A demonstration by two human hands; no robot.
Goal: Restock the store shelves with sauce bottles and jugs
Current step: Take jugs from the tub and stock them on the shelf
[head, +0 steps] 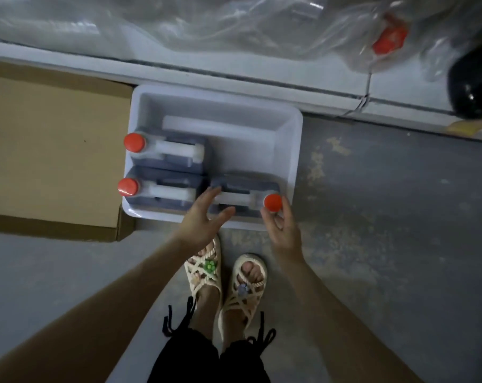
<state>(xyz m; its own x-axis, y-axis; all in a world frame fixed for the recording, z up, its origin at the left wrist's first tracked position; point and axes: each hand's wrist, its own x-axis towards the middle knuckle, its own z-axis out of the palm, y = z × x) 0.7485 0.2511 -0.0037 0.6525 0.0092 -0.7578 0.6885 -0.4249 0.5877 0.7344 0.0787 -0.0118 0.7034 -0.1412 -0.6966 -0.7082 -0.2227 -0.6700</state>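
Note:
A white plastic tub [289,139] stands on the floor with three dark sauce jugs in it, each with a red cap and a white handle. Two jugs [179,153] [165,189] lie along the left side with their caps pointing left. The third jug [242,194] lies at the near right with its red cap [273,202] pointing right. My left hand [203,219] hovers with spread fingers over the near end of that jug's handle. My right hand [282,228] has its fingers curled around the neck just below the red cap.
A flat cardboard box [54,150] lies left of the tub. The bottom shelf edge [234,70] runs across the top, with clear plastic wrap and another red-capped jug [389,40] on it. A dark jug [474,84] sits at the far right. My sandalled feet stand just before the tub.

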